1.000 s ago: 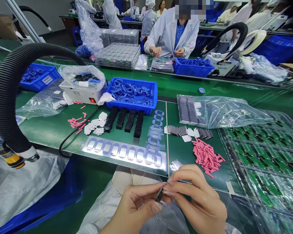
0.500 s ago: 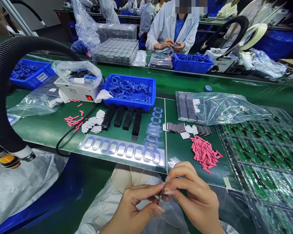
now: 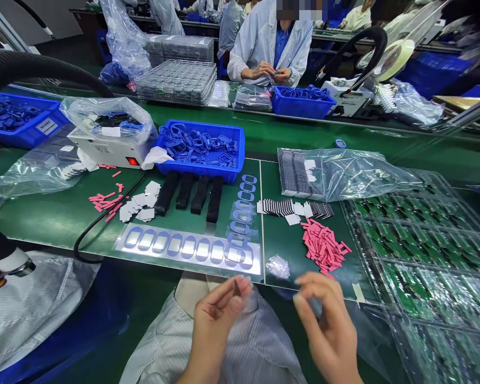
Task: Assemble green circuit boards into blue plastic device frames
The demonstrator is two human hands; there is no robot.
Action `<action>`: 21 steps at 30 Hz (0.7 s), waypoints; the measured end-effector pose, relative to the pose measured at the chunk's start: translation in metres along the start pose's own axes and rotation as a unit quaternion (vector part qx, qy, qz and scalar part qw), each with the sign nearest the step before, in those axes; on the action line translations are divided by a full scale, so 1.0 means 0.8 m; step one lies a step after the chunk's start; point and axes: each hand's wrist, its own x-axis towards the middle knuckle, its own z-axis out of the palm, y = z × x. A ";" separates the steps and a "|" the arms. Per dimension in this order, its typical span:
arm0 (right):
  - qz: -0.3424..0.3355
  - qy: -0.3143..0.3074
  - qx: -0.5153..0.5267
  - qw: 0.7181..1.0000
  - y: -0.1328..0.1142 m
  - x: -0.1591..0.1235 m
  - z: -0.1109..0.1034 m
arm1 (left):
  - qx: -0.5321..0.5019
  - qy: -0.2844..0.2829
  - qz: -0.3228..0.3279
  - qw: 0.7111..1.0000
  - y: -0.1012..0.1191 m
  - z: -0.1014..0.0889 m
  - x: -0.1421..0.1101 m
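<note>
Head view: the left hand (image 3: 218,320) is pinching a dark sliver (image 3: 236,288) between its fingers; the right hand (image 3: 324,330) is showing blurred, its grip impossible to tell, with a crumpled plastic scrap (image 3: 278,266) lying just beyond its fingertips.

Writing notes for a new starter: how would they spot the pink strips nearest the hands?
Find the blue bin mid-bench. Down to its right, a heap of pink strips lies beside green circuit board trays, larger than the pink pile at left.

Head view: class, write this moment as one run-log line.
left hand: small dark piece | right hand: blurred, raised | nearest: crumpled clear plastic scrap
</note>
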 end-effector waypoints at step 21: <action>-0.214 -0.105 0.055 0.970 -0.047 0.028 0.004 | 0.076 -0.165 0.010 0.983 0.016 -0.016 -0.005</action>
